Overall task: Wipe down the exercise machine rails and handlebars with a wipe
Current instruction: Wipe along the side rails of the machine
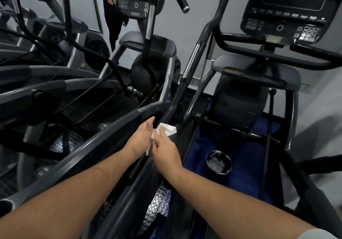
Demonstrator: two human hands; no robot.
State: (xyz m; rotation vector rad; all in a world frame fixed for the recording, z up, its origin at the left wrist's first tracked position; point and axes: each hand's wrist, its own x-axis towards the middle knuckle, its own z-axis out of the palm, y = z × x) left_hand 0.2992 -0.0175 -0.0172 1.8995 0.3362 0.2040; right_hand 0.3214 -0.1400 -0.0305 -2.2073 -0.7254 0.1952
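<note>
White wipe (pixel 167 130) (blue mat (pixel 246 157))

A round, shiny dark metal cup (pixel 219 162) stands open on the blue floor mat (pixel 246 157). A grey wall (pixel 199 7) rises behind. Upper left, what seems to be a mirror panel (pixel 96 7) shows a person's black garment with red numerals (pixel 111 0), partly hidden.
</note>
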